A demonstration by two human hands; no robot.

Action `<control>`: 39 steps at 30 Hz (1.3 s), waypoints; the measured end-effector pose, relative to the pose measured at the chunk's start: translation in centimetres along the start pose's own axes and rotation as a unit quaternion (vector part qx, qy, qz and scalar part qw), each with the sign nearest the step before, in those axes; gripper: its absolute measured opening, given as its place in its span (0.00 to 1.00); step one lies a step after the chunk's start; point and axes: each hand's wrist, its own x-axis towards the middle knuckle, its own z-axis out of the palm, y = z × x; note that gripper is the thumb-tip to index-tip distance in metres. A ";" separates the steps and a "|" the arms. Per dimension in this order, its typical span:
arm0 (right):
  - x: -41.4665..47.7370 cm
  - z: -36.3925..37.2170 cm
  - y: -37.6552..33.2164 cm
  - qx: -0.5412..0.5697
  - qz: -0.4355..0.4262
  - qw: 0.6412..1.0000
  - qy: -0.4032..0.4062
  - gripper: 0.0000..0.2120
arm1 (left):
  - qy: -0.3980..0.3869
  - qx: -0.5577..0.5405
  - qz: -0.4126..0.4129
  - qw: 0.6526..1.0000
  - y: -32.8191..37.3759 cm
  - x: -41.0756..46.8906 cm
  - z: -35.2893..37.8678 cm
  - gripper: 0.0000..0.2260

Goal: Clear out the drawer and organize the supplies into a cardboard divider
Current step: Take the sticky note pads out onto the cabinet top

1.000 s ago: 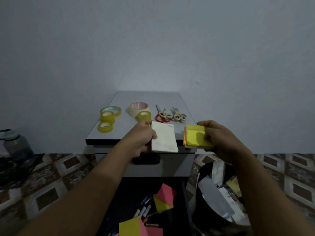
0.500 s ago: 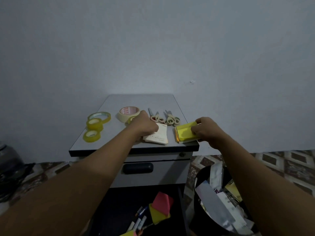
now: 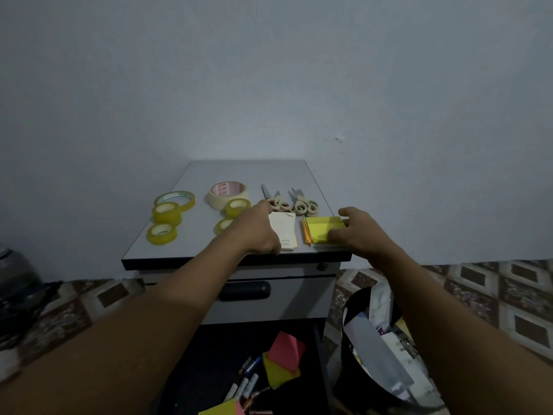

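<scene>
Presently, head view: white notepad and yellow sticky-note pad lay side by side at the front edge of the cabinet top, just before the scissors. Left hand curled over the notepad's left side, fingertips hidden, grip not determinable. Right hand pinched the yellow pad, thumb on top, fingers round its right edge; open drawer below held more notes and markers.
</scene>
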 end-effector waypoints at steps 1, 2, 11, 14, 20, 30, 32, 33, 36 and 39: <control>0.0 0.0 -0.1 -0.003 0.001 1.000 -0.004 0.34 | 0.002 0.003 0.000 1.000 0.0 -0.1 0.1 0.40; 0.0 0.0 -0.1 -0.004 0.003 1.000 -0.008 0.34 | 0.005 0.004 0.000 1.000 0.0 -0.3 0.1 0.39; -3.8 0.8 0.2 0.105 -0.019 0.974 0.198 0.19 | 0.110 -0.051 0.011 0.993 -1.5 -3.4 0.0 0.23; -7.0 2.3 0.6 0.175 -0.017 0.948 0.264 0.10 | 0.159 -0.132 0.016 0.978 -3.6 -6.1 0.2 0.13; -12.1 11.2 4.7 0.197 0.092 0.974 0.060 0.06 | 0.068 -0.296 -0.047 0.951 -11.0 -11.4 5.2 0.05; -14.5 22.2 11.9 0.091 0.236 0.962 -0.105 0.21 | -0.107 -0.264 -0.214 0.934 -21.5 -12.4 17.7 0.31; -14.3 23.2 12.4 0.061 0.195 0.972 -0.119 0.26 | -0.132 -0.257 -0.211 0.934 -22.7 -12.6 19.1 0.36; -14.1 23.6 12.6 0.043 0.179 0.975 -0.126 0.29 | -0.147 -0.252 -0.209 0.933 -23.2 -12.7 19.7 0.37; -13.3 24.7 13.1 -0.024 0.138 0.980 -0.139 0.34 | -0.155 -0.233 -0.218 0.935 -24.2 -13.1 20.9 0.38; -12.4 26.0 13.5 -0.072 0.114 0.979 -0.153 0.41 | -0.134 -0.220 -0.220 0.941 -24.9 -13.0 21.6 0.38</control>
